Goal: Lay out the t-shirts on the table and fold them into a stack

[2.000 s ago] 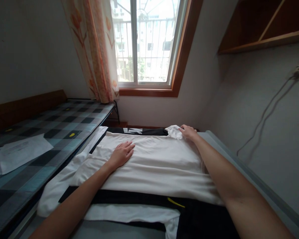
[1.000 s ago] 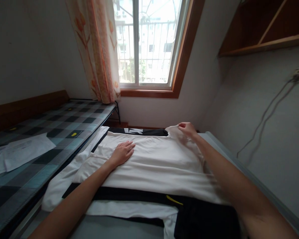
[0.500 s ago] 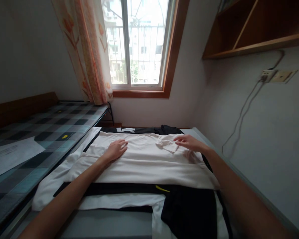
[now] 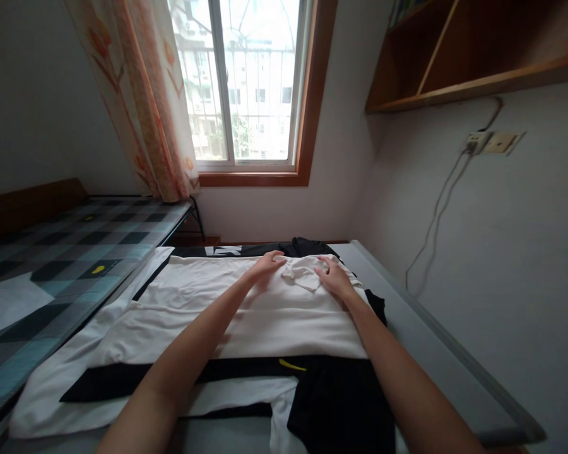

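Note:
A white garment (image 4: 284, 328) lies spread over black and white clothes, with a black garment (image 4: 345, 403) showing beneath its near edge. Near its far right end is a small crumpled white part (image 4: 305, 274). My left hand (image 4: 268, 265) is just left of this part, fingers apart and nothing visible in them. At its right side, my right hand (image 4: 332, 276) touches the cloth with thumb and fingers apart. Whether either hand pinches any fabric does not show.
The clothes rest on a grey surface (image 4: 435, 353) beside the right wall. A checked mattress (image 4: 118, 233) with a paper sheet (image 4: 12, 302) is at left. A curtained window (image 4: 260, 94) is ahead; a wooden shelf (image 4: 483, 82) hangs upper right.
My left hand has moved right across the white garment to the crumpled part. My right hand has come in closer to that part's right side. The view has shifted slightly right.

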`<action>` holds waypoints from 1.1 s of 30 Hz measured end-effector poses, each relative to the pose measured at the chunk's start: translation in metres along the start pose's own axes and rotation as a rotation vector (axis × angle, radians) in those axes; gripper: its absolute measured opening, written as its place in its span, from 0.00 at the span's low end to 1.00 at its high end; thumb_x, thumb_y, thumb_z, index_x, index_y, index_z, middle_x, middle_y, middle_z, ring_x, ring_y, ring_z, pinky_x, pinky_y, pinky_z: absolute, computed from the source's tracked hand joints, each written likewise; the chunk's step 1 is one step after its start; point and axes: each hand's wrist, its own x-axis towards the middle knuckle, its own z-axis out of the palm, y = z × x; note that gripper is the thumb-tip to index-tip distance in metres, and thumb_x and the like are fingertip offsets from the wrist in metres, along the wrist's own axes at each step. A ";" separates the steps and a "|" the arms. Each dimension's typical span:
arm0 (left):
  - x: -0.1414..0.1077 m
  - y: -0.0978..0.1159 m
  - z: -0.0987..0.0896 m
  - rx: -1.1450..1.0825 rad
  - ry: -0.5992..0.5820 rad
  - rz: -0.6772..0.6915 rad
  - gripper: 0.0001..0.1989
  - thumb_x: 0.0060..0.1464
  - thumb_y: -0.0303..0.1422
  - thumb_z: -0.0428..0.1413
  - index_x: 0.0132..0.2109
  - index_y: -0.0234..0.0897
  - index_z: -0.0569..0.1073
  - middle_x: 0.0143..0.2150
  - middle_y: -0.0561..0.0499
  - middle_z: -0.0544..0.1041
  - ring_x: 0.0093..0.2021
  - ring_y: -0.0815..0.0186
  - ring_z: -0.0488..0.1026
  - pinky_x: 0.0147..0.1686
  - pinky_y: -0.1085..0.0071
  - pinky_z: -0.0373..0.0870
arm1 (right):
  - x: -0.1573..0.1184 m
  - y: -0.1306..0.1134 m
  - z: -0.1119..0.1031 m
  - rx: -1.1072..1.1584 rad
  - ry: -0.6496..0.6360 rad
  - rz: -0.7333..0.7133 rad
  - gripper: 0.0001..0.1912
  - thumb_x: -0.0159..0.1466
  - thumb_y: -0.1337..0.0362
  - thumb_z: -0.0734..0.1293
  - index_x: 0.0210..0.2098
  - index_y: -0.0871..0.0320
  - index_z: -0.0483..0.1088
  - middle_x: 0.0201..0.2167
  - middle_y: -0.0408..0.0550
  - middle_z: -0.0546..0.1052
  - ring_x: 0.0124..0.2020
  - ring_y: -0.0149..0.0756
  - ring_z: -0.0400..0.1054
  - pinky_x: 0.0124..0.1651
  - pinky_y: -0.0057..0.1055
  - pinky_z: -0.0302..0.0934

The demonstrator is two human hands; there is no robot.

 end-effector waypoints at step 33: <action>0.009 0.007 0.012 -0.310 -0.081 -0.182 0.26 0.40 0.27 0.66 0.50 0.30 0.76 0.39 0.45 0.79 0.28 0.70 0.72 0.25 0.76 0.70 | -0.016 -0.010 -0.036 1.001 -0.728 0.271 0.24 0.52 0.57 0.75 0.46 0.62 0.75 0.14 0.34 0.65 0.12 0.19 0.47 0.13 0.18 0.41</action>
